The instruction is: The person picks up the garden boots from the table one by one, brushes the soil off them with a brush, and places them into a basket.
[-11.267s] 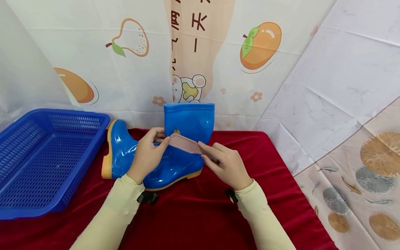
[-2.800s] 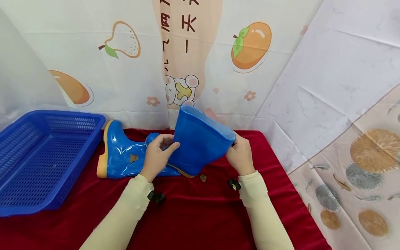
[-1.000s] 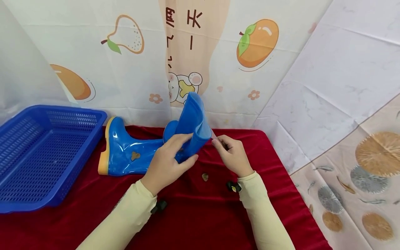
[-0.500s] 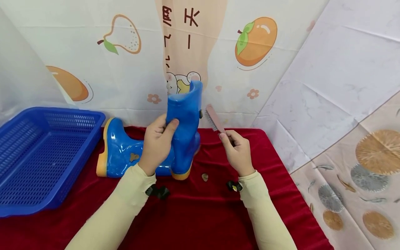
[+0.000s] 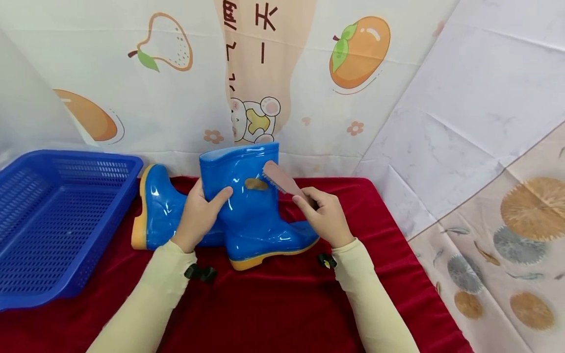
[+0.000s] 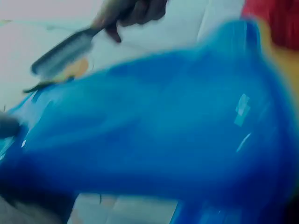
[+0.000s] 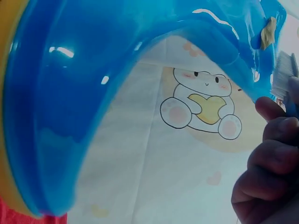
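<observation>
A blue rain boot (image 5: 247, 220) with a yellow sole stands nearly upright, toe to the right. My left hand (image 5: 198, 211) grips its shaft from the left, thumb on the near side. A brown, mud-like patch (image 5: 256, 184) sticks to the shaft. My right hand (image 5: 326, 218) holds a pink brush (image 5: 282, 179) by the handle, its bristles towards the boot just right of the patch. In the right wrist view, bristles (image 7: 282, 74) are close below the brown patch (image 7: 268, 33); contact cannot be told. The left wrist view is blurred.
A second blue boot (image 5: 162, 211) lies on its side behind, partly covered by the held one. A blue perforated basket (image 5: 79, 289) stands at the left. Red cloth (image 5: 265, 314) covers the table; a printed curtain (image 5: 309, 147) hangs behind.
My left hand has turned the boot, so its toe points right and the brown patch faces me. The brush has moved left and down to the shaft. A brown bit on the cloth is now hidden.
</observation>
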### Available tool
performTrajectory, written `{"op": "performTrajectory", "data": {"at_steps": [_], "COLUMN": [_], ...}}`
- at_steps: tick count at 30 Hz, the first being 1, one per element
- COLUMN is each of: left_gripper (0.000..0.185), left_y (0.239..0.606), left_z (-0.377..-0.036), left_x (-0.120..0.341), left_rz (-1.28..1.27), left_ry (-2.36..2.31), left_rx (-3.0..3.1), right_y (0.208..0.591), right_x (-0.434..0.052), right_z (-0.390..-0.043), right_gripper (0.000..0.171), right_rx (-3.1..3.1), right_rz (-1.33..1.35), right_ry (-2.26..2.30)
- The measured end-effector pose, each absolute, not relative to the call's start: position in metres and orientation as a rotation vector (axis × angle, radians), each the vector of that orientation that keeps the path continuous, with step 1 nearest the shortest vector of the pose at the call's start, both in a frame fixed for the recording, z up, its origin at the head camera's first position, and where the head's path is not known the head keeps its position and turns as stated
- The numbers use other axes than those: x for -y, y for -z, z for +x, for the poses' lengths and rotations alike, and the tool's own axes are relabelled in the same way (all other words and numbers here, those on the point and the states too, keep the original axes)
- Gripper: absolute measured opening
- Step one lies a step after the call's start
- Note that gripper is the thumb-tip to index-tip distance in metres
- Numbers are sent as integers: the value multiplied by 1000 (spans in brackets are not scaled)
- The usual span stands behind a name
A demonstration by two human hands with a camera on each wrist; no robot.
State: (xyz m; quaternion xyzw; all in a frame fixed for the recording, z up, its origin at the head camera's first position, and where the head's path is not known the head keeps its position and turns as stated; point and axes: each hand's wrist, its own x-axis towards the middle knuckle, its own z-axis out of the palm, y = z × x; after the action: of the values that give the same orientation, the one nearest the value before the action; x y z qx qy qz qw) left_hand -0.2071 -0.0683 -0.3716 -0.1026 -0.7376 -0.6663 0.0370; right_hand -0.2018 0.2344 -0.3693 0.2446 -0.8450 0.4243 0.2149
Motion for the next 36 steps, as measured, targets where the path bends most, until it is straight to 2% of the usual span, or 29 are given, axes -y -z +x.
{"op": "performTrajectory", "data": {"at_steps": [3, 6, 14, 24, 36], "left_gripper": [80, 86, 78, 79, 70], "left_y": [372, 372, 374, 356, 363], "left_z": [-211, -212, -212, -200, -213], "left_x": [86, 98, 92, 92, 98], "left_rz": [-350, -420, -438, -437, -368], "left_ry": [2042, 2005, 2102, 2145, 1830], "left_rx": [2491, 2657, 2573, 2374, 2519], "right_y": [371, 372, 372, 372, 377], "right_x": [-232, -230, -232, -232, -229], "right_z": [-203, -202, -200, -202, -204], "right_gripper": [16, 17, 17, 14, 17], "right_rx": [2388, 2413, 2403, 2230, 2253], "right_rz": [690, 704, 712, 788, 777], "right_ry": [-1146, -1142, -1184, -1183, -1145]}}
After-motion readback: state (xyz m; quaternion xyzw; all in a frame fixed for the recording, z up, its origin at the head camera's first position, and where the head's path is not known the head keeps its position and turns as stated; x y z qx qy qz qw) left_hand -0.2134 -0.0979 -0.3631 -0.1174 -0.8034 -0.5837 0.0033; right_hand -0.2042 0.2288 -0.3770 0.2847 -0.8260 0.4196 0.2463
